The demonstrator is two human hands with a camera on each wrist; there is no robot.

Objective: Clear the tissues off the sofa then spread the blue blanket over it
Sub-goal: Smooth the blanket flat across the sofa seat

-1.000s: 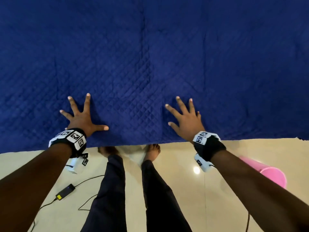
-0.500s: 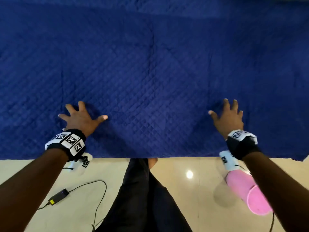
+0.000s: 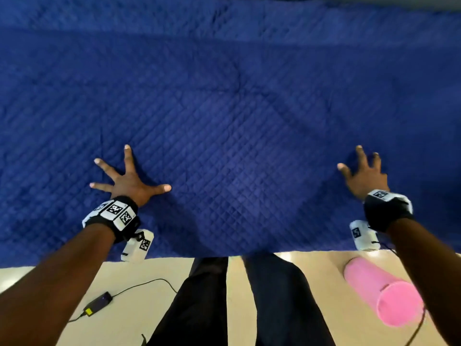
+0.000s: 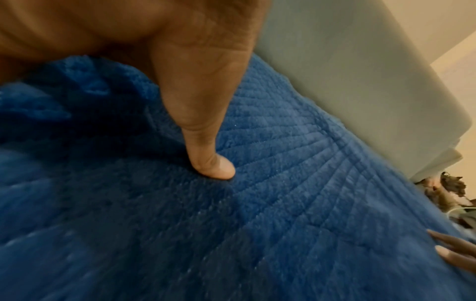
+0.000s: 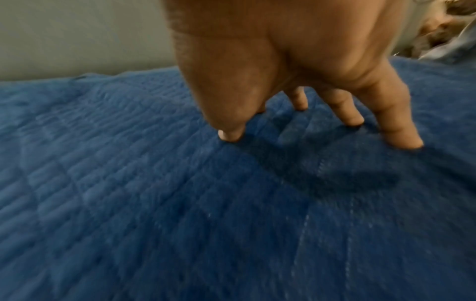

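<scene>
The quilted blue blanket (image 3: 237, 121) lies spread over the sofa and fills most of the head view, its front hem hanging just above the floor. My left hand (image 3: 127, 181) lies flat on it at the lower left, fingers splayed wide, thumb (image 4: 206, 154) pressing into the fabric. My right hand (image 3: 364, 176) is far to the right, fingers spread and fingertips (image 5: 352, 120) pressing down on the blanket (image 5: 180, 203). A grey sofa back (image 4: 360, 81) shows behind the blanket (image 4: 283, 203). No tissues are in view.
A pink cylindrical bin (image 3: 384, 295) lies on its side on the beige floor at the lower right. A black power adapter (image 3: 98, 302) with its cable rests on the floor at the lower left. My legs stand between them, against the blanket's hem.
My right hand has slid rightward across the blanket, away from the left hand. The left hand's fingers, partly drawn in half a second ago, are splayed wide again. The view has shifted up.
</scene>
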